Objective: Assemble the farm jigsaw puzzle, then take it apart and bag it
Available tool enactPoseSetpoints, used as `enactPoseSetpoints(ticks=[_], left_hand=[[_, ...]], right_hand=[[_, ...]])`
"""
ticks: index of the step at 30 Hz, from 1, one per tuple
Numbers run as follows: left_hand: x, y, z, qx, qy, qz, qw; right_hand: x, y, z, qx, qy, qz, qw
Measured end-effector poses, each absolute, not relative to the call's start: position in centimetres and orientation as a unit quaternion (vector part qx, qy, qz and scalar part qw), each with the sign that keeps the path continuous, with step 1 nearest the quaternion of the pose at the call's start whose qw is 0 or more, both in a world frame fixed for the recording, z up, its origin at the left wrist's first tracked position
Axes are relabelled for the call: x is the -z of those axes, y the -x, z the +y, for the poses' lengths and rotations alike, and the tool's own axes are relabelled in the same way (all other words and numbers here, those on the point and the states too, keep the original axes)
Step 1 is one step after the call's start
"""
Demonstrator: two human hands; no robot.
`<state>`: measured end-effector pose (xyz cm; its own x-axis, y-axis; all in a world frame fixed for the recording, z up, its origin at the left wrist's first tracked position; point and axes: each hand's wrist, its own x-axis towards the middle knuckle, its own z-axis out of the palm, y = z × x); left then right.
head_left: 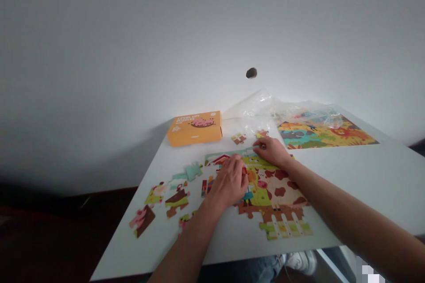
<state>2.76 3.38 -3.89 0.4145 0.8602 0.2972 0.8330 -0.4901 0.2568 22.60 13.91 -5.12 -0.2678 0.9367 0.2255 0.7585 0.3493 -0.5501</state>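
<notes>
A partly joined farm jigsaw puzzle (279, 190) lies on the table, showing a cow, a farm figure and a white fence. My left hand (230, 181) is over its left part, fingers curled down on a puzzle piece; a bit of red shows by the fingertips, and most of the piece is hidden. At the upper edge of the puzzle is my right hand (270, 150), its thumb and fingers bent together on the border. Loose puzzle pieces lie to the left, among them a pink and brown piece (143, 221) and a light teal piece (193, 171).
An orange puzzle box (195, 129) stands at the back left of the white table (352, 185). Clear plastic wrapping (255, 108) lies along the wall, partly over a picture sheet with animals (332, 137). Two small pieces (238, 138) are behind my hands.
</notes>
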Motion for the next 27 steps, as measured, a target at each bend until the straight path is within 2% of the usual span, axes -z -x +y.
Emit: enactPoseSetpoints(ticks=[5,12,19,27], left_hand=[[4.7,-2.8,3.6,-0.148,-0.868,0.473,0.027],[4.4,-2.6,3.3,-0.117,-0.867,0.483,0.031],[4.2,-1.9,2.8,-0.09,-0.875,0.475,0.027],[4.1,-0.8,2.2,-0.075,-0.871,0.483,0.041]], right_hand=[[5.1,-21.9,13.3,-0.124,0.549,-0.791,0.242],[5.0,-25.5,15.4,-0.088,0.577,-0.76,0.287],[5.0,-27.9,16.1,-0.06,0.528,-0.814,0.236],[4.5,-27.4,16.1,-0.112,0.592,-0.776,0.188]])
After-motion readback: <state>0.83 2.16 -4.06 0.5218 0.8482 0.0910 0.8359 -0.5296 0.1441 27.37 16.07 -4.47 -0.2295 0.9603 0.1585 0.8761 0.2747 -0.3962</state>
